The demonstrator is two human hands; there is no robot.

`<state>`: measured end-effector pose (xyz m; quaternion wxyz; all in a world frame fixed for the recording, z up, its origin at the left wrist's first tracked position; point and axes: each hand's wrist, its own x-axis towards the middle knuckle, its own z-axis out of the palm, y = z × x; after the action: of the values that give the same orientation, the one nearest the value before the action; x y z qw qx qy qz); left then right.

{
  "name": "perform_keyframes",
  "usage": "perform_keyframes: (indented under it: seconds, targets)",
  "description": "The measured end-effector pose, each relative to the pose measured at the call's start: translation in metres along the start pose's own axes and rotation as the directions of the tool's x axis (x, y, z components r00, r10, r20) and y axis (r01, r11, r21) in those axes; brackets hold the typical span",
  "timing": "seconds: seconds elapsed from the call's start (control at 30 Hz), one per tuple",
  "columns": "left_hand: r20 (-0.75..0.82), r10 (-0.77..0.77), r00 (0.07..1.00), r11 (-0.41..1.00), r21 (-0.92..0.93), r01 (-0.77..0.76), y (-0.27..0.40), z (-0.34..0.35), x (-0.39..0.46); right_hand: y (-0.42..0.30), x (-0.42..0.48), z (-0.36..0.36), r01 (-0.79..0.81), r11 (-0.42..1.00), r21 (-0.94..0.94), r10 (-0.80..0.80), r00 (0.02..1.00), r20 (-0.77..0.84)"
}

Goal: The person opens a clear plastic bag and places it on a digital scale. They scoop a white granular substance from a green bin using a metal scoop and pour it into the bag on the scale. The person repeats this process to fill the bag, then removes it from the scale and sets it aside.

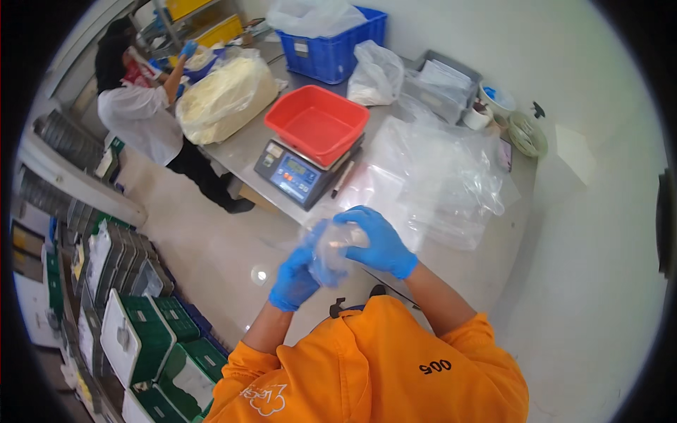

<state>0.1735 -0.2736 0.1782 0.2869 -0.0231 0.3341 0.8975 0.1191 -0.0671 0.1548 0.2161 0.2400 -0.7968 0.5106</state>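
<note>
My left hand (299, 277), in a blue glove, grips a clear plastic bag (329, 256) from its left side. The fingers of my right hand (378, 240), also blue-gloved, close on the bag's upper right, around a pale lump that is too blurred to identify. Both hands are just off the near edge of the metal table. Beyond them a red plastic tub (317, 122), with nothing in it, rests on a digital weighing scale (296, 175). A marker pen (342, 180) lies along the scale's right side. Flat clear plastic bags (444, 174) are spread to the right.
A large bag of pale, cream-coloured material (227, 98) stands at the table's left, near a co-worker (140, 119) in blue gloves. Behind the scale are a blue crate (330, 53), a white plastic bag (375, 74) and a grey bin (439, 87). Green crates (140, 317) stand at lower left.
</note>
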Motion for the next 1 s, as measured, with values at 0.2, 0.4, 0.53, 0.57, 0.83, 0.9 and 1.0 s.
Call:
perform_keyframes:
  seconds: [0.2, 0.4, 0.53, 0.57, 0.83, 0.9, 1.0]
  targets:
    - [0.233, 0.234, 0.944, 0.593, 0.735, -0.329, -0.029, 0.046, 0.081, 0.022, 0.017, -0.056, 0.029, 0.938, -0.345, -0.032, 0.999, -0.004]
    - [0.081, 0.759, 0.646, 0.045, 0.984, -0.175, -0.006, -0.018, 0.176, 0.046, 0.022, -0.132, -0.07, 0.771, -0.633, 0.018, 0.996, -0.088]
    - [0.339, 0.676, 0.655, -0.134, 0.93, -0.344, -0.025, 0.054, 0.182, 0.111, 0.038, -0.199, -0.352, 0.787, -0.507, -0.005, 0.817, -0.576]
    - [0.396, 0.635, 0.663, -0.174, 0.91, -0.377, -0.032, 0.058, 0.185, 0.127, 0.045, -0.214, -0.365, 0.779, -0.51, -0.077, 0.752, -0.654]
    - [0.451, 0.194, 0.871, -0.459, 0.827, -0.325, -0.101, -0.025, 0.23, 0.221, -0.001, -0.258, -0.421, 0.414, -0.807, 0.171, 0.907, -0.385]
    - [0.44, 0.162, 0.883, -0.443, 0.832, -0.333, -0.114, -0.037, 0.235, 0.2, -0.016, -0.245, -0.411, 0.469, -0.782, 0.262, 0.91, -0.321]
    - [0.404, 0.096, 0.91, -0.409, 0.849, -0.334, -0.127, -0.063, 0.235, 0.168, -0.032, -0.224, -0.569, 0.713, -0.41, 0.506, 0.822, -0.261]
